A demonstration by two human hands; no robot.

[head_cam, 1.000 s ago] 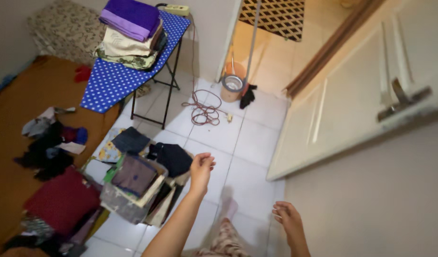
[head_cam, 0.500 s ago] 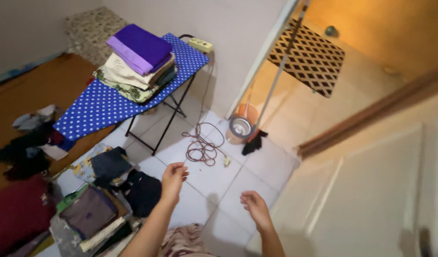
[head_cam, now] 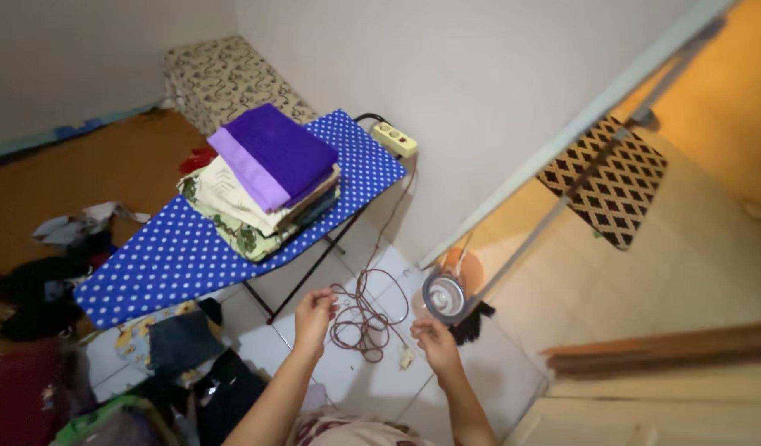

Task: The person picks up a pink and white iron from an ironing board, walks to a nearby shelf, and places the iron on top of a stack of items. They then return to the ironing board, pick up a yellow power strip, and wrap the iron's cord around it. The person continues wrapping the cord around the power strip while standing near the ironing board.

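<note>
Room interior: dim, cool, even light; white wall (head_cam: 480, 99) reads grey. Doorway side at right: warm orange-yellow light over the tiled floor (head_cam: 694, 248), visibly brighter than the room. Soft shadow under the ironing board (head_cam: 174, 256). Lower left clothes pile (head_cam: 33, 289) nearly black, detail lost. Both hands, left (head_cam: 314, 312) and right (head_cam: 434, 339), slightly motion-blurred. Wide-angle distortion bends the door frame (head_cam: 579, 132). Bottom-left corner smeared, out of focus. No glare.

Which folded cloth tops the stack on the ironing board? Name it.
The purple cloth, lying over the cream and floral-patterned pieces on the blue polka-dot ironing board.
</note>
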